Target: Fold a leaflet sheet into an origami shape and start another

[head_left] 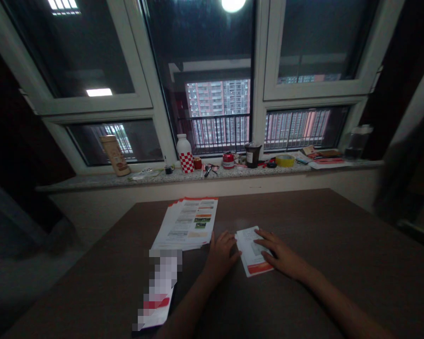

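Three paper groups lie on the brown table (339, 235). Leftmost: a partly obscured sheet (158, 303) with a red band, at the near edge. Next: a stack of printed sheets (185, 223), fanned slightly. The left hand (221, 254) rests half-curled, holding nothing, at the edge of a folded leaflet (251, 252). The right hand (282, 252) lies open, fingers flat on the leaflet, not gripping.

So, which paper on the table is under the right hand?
The small leaflet with the orange band, under the right hand; the larger stack and the blurred sheet lie apart.
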A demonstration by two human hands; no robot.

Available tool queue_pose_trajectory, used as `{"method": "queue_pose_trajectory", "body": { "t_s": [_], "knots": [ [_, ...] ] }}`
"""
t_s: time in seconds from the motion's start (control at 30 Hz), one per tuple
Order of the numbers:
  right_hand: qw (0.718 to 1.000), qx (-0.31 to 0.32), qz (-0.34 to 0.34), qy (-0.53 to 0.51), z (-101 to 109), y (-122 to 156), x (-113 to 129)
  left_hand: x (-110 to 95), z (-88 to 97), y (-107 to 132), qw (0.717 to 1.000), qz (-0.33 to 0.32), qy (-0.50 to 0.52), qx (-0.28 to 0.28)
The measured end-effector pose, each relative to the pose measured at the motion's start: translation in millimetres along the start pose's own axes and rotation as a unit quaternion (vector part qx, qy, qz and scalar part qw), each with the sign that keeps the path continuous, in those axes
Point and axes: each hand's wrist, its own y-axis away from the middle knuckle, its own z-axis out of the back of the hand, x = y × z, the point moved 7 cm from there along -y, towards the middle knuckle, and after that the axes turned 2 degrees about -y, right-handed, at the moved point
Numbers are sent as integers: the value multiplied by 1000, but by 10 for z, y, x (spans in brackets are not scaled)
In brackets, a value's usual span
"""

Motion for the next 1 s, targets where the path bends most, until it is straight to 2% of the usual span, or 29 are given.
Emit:
{"method": "queue_pose_trajectory", "body": {
  "t_s": [0.2,0.43,0.7,1.0],
  "knots": [
    [1000,2,7,23,-14,-1,35,-17,-3,-10,999,-23,-28,22],
    [999,14,19,28,-11,-24,134,-12,-4,10,998,-24,-46,21],
    [999,13,18,32,-30,-27,107,-88,53,16,995,-48,-85,-15],
    [999,12,22,34,-19,-23,143,-60,105,11,995,-20,-92,-33]
  ]
}}
